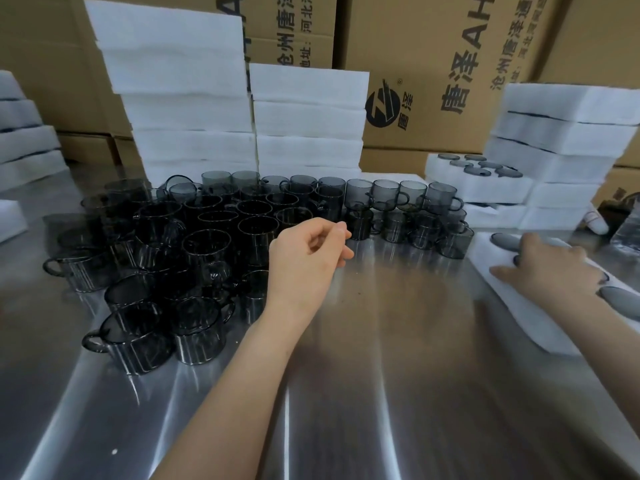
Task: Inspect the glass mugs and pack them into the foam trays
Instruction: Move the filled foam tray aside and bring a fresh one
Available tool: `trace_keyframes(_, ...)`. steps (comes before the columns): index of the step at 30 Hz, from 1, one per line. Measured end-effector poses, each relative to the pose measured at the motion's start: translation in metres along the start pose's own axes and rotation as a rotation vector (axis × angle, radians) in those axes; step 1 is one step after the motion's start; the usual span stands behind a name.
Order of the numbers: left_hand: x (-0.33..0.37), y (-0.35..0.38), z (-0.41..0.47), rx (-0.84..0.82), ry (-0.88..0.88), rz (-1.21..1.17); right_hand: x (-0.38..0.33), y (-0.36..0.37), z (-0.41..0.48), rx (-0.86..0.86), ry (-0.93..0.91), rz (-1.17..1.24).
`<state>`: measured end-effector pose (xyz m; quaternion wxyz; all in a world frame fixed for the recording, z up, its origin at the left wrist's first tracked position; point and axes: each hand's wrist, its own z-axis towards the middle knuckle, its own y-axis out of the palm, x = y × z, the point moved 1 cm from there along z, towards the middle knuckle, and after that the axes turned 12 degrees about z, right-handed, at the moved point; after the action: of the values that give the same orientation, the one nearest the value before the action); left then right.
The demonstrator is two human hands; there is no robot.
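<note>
A person's two bare arms reach over a shiny metal tabletop (381, 393), seen from above. The left hand (308, 251) hovers near the middle, just beside a large crowd of smoky grey glass mugs (207, 244). Its fingers (332, 233) are curled in, with the thumb meeting the forefinger, and they hold nothing that can be seen. The mugs stand upright and packed close together across the left and back of the tabletop, some stacked one on another, their handles pointing in different directions. The right hand (550, 268) lies flat on a white foam tray (519, 313) at the right edge, its fingers straight and spread, pressing on the foam. This tray has round pockets, and grey glass shows in the pockets on either side of the hand. Behind it, another foam tray (485, 192) sits on top of others, with grey mugs set into its pockets. To its right rises a stack of closed foam trays (568, 133). At the back, behind the mugs, stand two taller stacks of white foam (187, 109), side by side and touching. A smaller pile of foam (24, 140) sits at the far left. Brown cardboard boxes (433, 64) printed with black Chinese lettering and a round logo fill the background.
</note>
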<state>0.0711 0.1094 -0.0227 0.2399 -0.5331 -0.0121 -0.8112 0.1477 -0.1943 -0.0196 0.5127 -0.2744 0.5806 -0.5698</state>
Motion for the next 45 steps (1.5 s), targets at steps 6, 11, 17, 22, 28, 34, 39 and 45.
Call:
trace_keyframes(6,0.002,0.001,-0.001,-0.028,0.01,0.023,-0.014,0.006,0.049,-0.107,0.002,0.037)
trace_keyframes(11,0.003,0.004,-0.002,-0.055,0.031,0.063,-0.012,0.023,0.069,-0.004,0.023,0.028)
trace_keyframes(17,0.002,0.006,-0.003,-0.077,0.044,0.098,-0.01,0.028,0.083,0.008,0.012,0.025)
trace_keyframes(22,0.0,0.007,-0.004,-0.085,0.06,0.099,-0.006,0.027,0.089,0.016,-0.005,0.016)
trace_keyframes(28,-0.005,0.009,-0.002,-0.096,0.093,0.111,-0.01,0.022,0.088,-0.044,0.014,-0.06)
trace_keyframes(34,-0.011,0.017,-0.006,-0.173,0.094,0.179,-0.059,0.014,0.053,0.157,-0.19,0.05)
trace_keyframes(39,-0.016,0.032,-0.018,-0.374,0.17,0.368,-0.143,-0.017,0.03,0.064,-0.619,0.474)
trace_keyframes(45,-0.019,0.036,-0.023,-0.549,0.178,0.504,-0.265,-0.065,0.054,-0.004,-0.845,0.366)
